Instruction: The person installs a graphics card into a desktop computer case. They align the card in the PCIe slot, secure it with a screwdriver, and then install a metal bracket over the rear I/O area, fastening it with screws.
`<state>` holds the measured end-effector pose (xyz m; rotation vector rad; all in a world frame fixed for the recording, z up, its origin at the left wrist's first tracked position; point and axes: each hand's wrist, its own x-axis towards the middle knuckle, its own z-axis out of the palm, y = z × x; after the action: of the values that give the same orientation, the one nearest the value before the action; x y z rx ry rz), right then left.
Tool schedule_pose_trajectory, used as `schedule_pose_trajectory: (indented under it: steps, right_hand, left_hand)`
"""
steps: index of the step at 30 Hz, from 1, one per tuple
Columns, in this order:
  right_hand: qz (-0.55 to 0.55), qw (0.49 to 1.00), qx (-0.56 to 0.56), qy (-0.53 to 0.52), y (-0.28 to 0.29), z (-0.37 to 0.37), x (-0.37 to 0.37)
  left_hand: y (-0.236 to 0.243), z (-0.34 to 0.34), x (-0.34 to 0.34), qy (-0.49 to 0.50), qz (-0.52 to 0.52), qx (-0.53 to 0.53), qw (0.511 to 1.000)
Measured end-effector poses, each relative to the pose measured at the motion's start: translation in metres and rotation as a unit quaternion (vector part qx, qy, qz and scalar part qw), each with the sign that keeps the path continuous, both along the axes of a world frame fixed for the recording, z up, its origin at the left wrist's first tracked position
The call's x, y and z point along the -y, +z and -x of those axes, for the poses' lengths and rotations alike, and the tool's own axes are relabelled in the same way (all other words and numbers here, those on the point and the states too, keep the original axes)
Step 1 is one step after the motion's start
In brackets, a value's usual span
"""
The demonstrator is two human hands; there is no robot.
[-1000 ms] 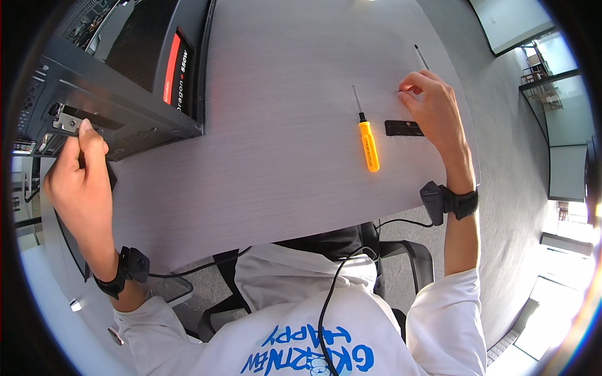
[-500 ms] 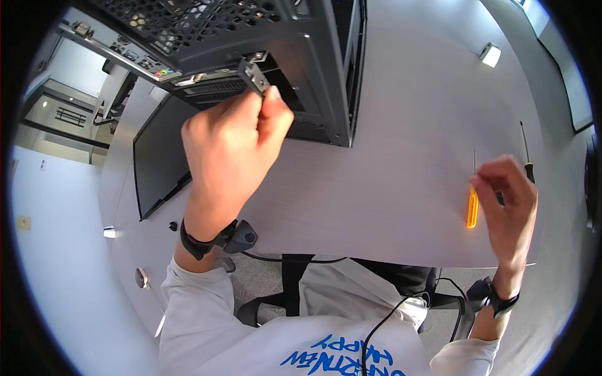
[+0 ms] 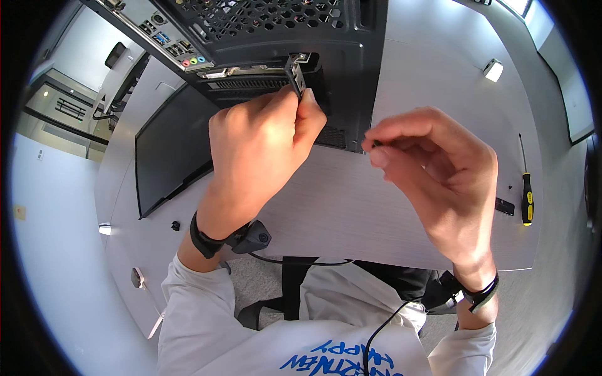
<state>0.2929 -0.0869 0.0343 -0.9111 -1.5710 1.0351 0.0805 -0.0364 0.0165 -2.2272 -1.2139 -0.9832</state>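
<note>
Currently, the left hand [image 3: 254,143] pinches a PC slot bracket [image 3: 298,74]; the right hand [image 3: 446,172], at the left's three o'clock, pinches a screw-like piece [image 3: 376,144].

L hand [image 3: 254,141] grips bracket [image 3: 295,74] at PC [image 3: 350,78]; R hand [image 3: 448,175] pinches blk bit [image 3: 376,144].

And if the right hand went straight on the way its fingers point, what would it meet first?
Probably the lower corner of the black computer case, just beyond the right hand in this view. Depth is unclear, though: it may pass in front and meet the left hand instead.
</note>
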Motion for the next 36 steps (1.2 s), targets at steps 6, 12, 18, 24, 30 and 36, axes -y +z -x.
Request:
schedule_pose_trajectory:
  steps: [6,12,18,24,30,36]
  right_hand:
    - [-0.095,0.994,0.014,-0.057,-0.009,0.020,-0.013]
    - [-0.121,0.985,0.013,-0.124,-0.021,0.034,-0.020]
    - [-0.177,0.968,-0.006,-0.181,-0.033,0.043,-0.019]
    - [-0.166,0.965,-0.030,-0.199,-0.043,0.041,-0.018]
    - [-0.226,0.934,-0.080,-0.263,-0.048,0.058,-0.023]
    - [-0.342,0.869,0.066,-0.352,-0.046,0.056,-0.035]
  left_hand:
    - [0.000,-0.001,0.001,0.015,0.003,-0.004,1.000]
    - [0.000,-0.003,0.003,0.022,0.009,-0.011,1.000]
    - [-0.003,-0.004,0.003,0.036,-0.007,-0.020,0.999]
    - [-0.004,-0.002,0.002,0.030,0.005,-0.014,0.999]
    - [-0.002,-0.004,0.002,0.033,0.001,-0.024,0.999]
    - [-0.002,-0.001,0.003,0.019,0.002,-0.024,1.000]
